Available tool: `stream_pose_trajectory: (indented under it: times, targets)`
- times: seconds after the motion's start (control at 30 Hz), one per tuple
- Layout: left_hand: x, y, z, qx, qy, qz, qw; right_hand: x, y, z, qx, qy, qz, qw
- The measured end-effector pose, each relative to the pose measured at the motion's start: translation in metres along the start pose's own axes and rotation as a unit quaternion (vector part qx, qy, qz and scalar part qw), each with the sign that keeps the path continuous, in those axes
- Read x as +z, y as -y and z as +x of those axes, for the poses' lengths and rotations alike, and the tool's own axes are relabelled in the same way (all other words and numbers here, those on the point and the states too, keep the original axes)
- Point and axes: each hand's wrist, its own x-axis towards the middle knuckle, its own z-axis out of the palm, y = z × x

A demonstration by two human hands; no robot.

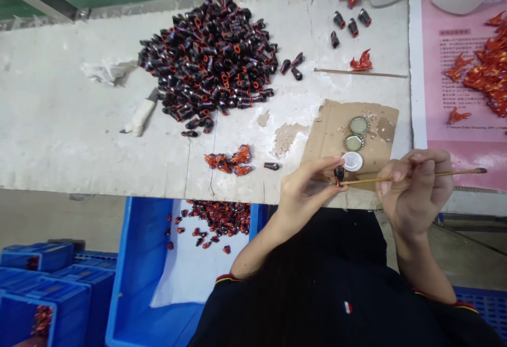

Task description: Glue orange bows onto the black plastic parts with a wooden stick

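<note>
Between the thumb and fingertips of my left hand (304,191) is a small black part with red edges (339,174). My right hand (415,191) grips a thin wooden stick (447,173), whose left tip meets the lower end of the black part. Just beyond the fingers, a white round cap (352,161) and two crimped bottle caps (354,142) lie on a piece of brown cardboard (317,138). Left of my left hand are a single black part (271,166) and a small cluster of orange-red pieces (228,160).
A large heap of black parts (214,56) covers the table's middle. Another stick (360,73) lies behind the cardboard. Orange-red pieces (489,75) rest on a pink printed sheet (435,93) at right. Below the table edge stands a blue bin (137,262) holding finished-looking red-black pieces.
</note>
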Motion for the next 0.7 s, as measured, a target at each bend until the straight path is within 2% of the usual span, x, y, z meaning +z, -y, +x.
stream_pose_trajectory:
  times: [0.43, 0.7]
  targets:
    - [-0.001, 0.0013, 0.0019, 0.022, 0.0, 0.021, 1.0, -0.0006, -0.0001, -0.0003, 0.002, 0.006, -0.014, 1.0]
    - [-0.0008, 0.0036, 0.0031, 0.046, -0.008, 0.023, 0.999, 0.0009, -0.0011, 0.0012, -0.039, -0.029, -0.022, 0.999]
